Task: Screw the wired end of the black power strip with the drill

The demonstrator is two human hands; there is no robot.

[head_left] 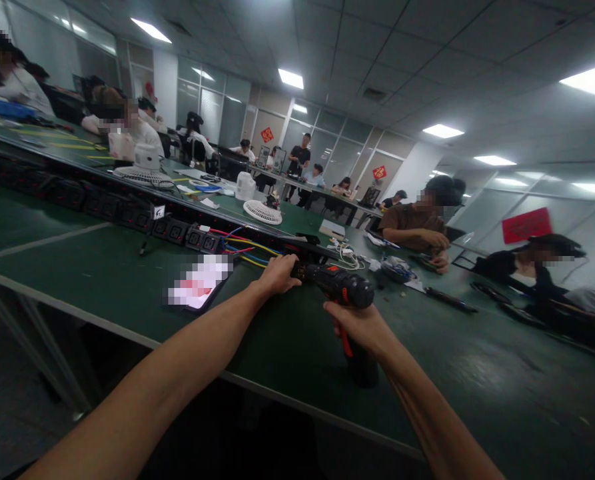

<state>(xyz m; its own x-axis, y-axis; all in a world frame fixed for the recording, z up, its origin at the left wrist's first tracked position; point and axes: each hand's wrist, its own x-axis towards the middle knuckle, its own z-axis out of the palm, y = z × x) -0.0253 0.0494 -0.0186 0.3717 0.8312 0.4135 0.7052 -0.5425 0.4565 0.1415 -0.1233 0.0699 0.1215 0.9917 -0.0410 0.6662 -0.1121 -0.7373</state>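
My right hand (360,327) is wrapped round the grip of a black and orange cordless drill (340,283), its nose pointing left and away from me. My left hand (280,275) is closed at the drill's front end, fingers bent over a small dark part that I cannot make out. Behind that hand runs a long black power strip (127,212) with a row of sockets. Red, blue and yellow wires (250,253) come out of its open section and pass towards my left fingers.
A lit phone (200,283) lies left of my left forearm. White fan parts (262,212), a coiled white cable (347,255) and a bundle in clear wrap (398,269) are beyond the strip. A co-worker (417,227) sits across at the right. The table's front edge (297,400) is close to me.
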